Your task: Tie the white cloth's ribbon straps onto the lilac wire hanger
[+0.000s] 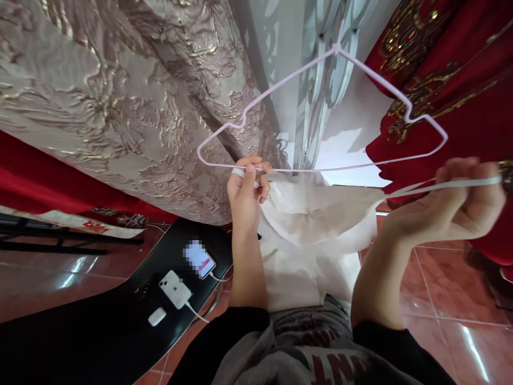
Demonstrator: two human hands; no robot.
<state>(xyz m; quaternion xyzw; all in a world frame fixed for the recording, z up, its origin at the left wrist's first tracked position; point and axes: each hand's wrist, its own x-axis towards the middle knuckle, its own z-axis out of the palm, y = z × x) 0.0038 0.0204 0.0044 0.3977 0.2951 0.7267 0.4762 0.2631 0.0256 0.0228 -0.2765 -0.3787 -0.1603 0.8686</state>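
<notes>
Lettering (332, 366) in dark red is seen on a gray shirt (256, 357) with black sleeves, at the bottom center of the frame, where the wearer's body is viewed from above. Between two bare forearms, a white garment (316, 230) is spread downward from the center of the frame to the shirt, its cloth softly creased. At center, a white loop (239, 172) is held in the bent fingers of the left hand (248, 182), which is placed at the lower bar of a pale pink hanger (380, 79); whether the bar itself is gripped cannot be told. At the right edge, the right hand (467, 203) is curled, and a thin white strap (475, 183), drawn taut from the garment's right corner, is held across its fingers. The hanger is suspended upright across the upper center. At lower left, a glossy black bench (72, 337) is shown, on which a lit phone (203, 263), a white phone (175, 290) and a small white case (156, 316) are laid; cables are plugged into both phones. Reddish floor tiles (425, 278) are visible at lower right. Farther off, the upper left is filled by shiny, floral-textured pinkish fabric (100, 96), the upper right by red cloth (433, 101) trimmed with gold, and between them a pale metal grille (310, 107) is set.
</notes>
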